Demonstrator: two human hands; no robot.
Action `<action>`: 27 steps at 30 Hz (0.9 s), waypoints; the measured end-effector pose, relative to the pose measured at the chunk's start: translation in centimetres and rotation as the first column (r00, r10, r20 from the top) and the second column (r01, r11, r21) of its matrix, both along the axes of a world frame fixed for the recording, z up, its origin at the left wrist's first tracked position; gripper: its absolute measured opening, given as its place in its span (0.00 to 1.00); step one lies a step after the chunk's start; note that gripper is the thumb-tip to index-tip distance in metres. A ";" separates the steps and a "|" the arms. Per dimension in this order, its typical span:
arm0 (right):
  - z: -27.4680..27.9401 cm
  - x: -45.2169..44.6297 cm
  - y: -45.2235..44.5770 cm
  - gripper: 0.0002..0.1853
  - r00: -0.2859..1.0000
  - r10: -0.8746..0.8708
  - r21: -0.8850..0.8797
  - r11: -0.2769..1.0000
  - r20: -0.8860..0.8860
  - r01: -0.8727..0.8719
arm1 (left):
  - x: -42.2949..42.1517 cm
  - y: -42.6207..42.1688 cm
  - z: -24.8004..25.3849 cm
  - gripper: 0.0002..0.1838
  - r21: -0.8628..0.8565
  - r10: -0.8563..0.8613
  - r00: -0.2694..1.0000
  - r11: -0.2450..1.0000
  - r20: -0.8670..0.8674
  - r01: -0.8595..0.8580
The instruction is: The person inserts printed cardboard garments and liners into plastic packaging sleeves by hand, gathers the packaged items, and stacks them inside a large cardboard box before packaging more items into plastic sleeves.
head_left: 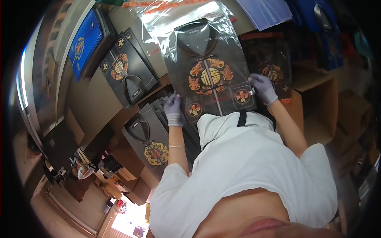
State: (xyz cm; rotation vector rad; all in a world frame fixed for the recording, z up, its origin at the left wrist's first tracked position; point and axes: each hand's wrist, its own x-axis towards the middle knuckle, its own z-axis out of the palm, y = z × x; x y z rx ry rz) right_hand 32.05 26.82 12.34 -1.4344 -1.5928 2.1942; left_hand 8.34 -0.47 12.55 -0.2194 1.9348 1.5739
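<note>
A folded black garment (206, 51) with an orange and gold round emblem lies in front of me, inside or under a clear plastic bag (158, 20) that shines at its far end. My left hand (173, 109), in a grey-purple glove, is at the garment's lower left edge with its fingers bent; what they hold, if anything, is hidden. My right hand (263, 89), gloved alike, pinches the plastic at the right edge. Two smaller emblems show near the lower edge, between my hands.
Folded dark garments (145, 133) are stacked at the left, with more (129, 67) beyond. A blue packet (85, 45) lies far left. Another bagged garment (274, 59) and an open cardboard box (315, 107) are at the right. A person (83, 171) is in the background.
</note>
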 end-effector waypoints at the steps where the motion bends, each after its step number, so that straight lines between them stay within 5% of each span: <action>1: 0.9 1.0 -0.5 0.12 0.999 0.030 -0.100 0.995 0.020 -0.028 | 1.5 -1.1 0.0 0.11 0.003 0.030 0.999 1.000 0.044 -0.030; 3: 1.5 4.0 -2.1 0.10 0.982 0.181 -0.050 0.983 0.055 -0.178 | 4.0 -3.9 1.4 0.08 -0.164 -0.088 0.992 0.981 0.093 0.102; 6: 1.9 7.3 -3.4 0.07 0.982 0.187 -0.162 0.969 -0.014 -0.187 | 7.2 -6.8 2.0 0.10 -0.085 -0.150 0.985 0.984 0.081 0.157; 9: 3.0 6.8 -3.2 0.06 0.979 0.165 -0.004 0.986 -0.116 -0.167 | 7.5 -4.2 6.7 0.11 -0.008 -0.242 0.960 0.970 -0.144 0.243; 10: 6.6 5.1 -2.4 0.07 0.990 0.049 -0.039 0.998 -0.132 -0.054 | 7.3 -3.6 7.5 0.12 0.023 -0.205 0.963 0.977 -0.176 0.212; 12: 10.7 3.1 0.3 0.10 0.934 0.099 0.331 0.943 -0.344 0.022 | 6.2 -1.6 10.1 0.13 0.135 -0.240 0.948 0.953 -0.210 0.271; 13: 14.3 1.2 1.2 0.11 0.898 -0.017 0.296 0.941 -0.439 0.163 | 5.6 -0.4 10.6 0.13 0.190 -0.256 0.939 0.934 -0.229 0.302; 15: 20.4 -2.8 4.4 0.13 0.824 0.369 0.702 0.710 -0.430 0.048 | 5.1 2.4 9.4 0.14 0.301 -0.228 0.942 0.906 -0.245 0.298; 16: 22.3 -5.2 5.0 0.12 0.766 0.465 0.710 0.704 -0.444 -0.017 | 5.3 4.7 8.7 0.14 0.331 -0.185 0.962 0.911 -0.201 0.245; 17: 23.1 -8.3 5.2 0.09 0.707 0.567 0.836 0.545 -0.423 0.063 | 5.1 5.7 5.2 0.16 0.305 -0.177 0.970 0.926 -0.167 0.222; 18: 23.9 -11.9 5.3 0.08 0.649 0.679 0.916 0.394 -0.344 0.073 | 5.8 8.4 3.9 0.19 0.485 -0.156 0.986 0.868 0.062 0.107; 19: 23.5 -15.1 4.7 0.08 0.571 0.760 0.941 0.333 -0.309 0.065 | 5.8 10.6 0.3 0.21 0.510 -0.267 0.964 0.831 0.011 0.225; 20: 23.4 -18.1 3.6 0.09 0.588 0.809 0.963 0.135 0.030 -0.235 | 6.5 13.4 -2.1 0.20 0.633 -0.213 0.955 0.773 0.207 0.035; 21: 23.1 -20.3 2.2 0.11 0.515 0.821 0.865 0.051 0.249 -0.500 | 7.7 15.9 -3.2 0.17 0.593 -0.207 0.969 0.800 0.135 0.088; 22: 20.5 -22.4 0.7 0.11 0.467 0.796 0.831 -0.079 0.385 -0.551 | 7.5 16.4 -11.8 0.23 0.643 -0.291 0.905 0.765 0.309 0.026; 23: 16.7 -24.0 -0.5 0.11 0.408 0.753 0.776 -0.210 0.517 -0.595 | 7.6 18.8 -11.0 0.21 0.596 -0.336 0.853 0.802 0.399 0.038; 24: 12.4 -24.9 -1.3 0.11 0.379 0.763 0.748 -0.199 0.524 -0.634 | 7.6 21.3 -10.0 0.19 0.548 -0.372 0.790 0.835 0.488 0.055; 25: 9.0 -25.5 -1.7 0.12 0.347 0.774 0.717 -0.190 0.529 -0.671 | 7.1 22.7 -9.1 0.24 0.424 -0.543 0.743 0.823 0.392 0.378; 27: 5.5 -22.9 0.3 0.12 0.464 0.848 0.678 0.184 0.258 -0.712 | 5.7 22.9 -15.7 0.23 0.869 -0.714 0.586 0.494 0.383 0.034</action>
